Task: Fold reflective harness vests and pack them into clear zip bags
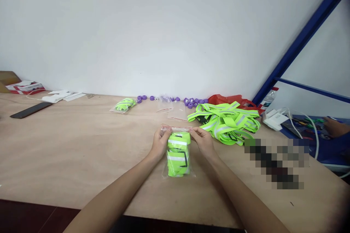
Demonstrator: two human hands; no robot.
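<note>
A clear zip bag (179,160) with a folded neon-green reflective strap (176,153) inside lies on the table in front of me. A red line runs along the bag's top edge. My left hand (162,140) pinches the top left corner, thumb on the near side. At the top right corner, my right hand (202,139) grips the same edge between thumb and fingers. A black buckle shows through the plastic. Right of my hands is a loose heap of green reflective straps (225,122). Farther back on the left rests another bagged green strap (124,105).
Several purple round pieces (191,102) and flat clear bags (177,113) lie along the wall. A red plastic bag (232,100) sits behind the heap. A bottle (269,98) and white box (275,119) stand right; a dark flat bar (31,110) lies left. Another person's hand (336,127) shows far right.
</note>
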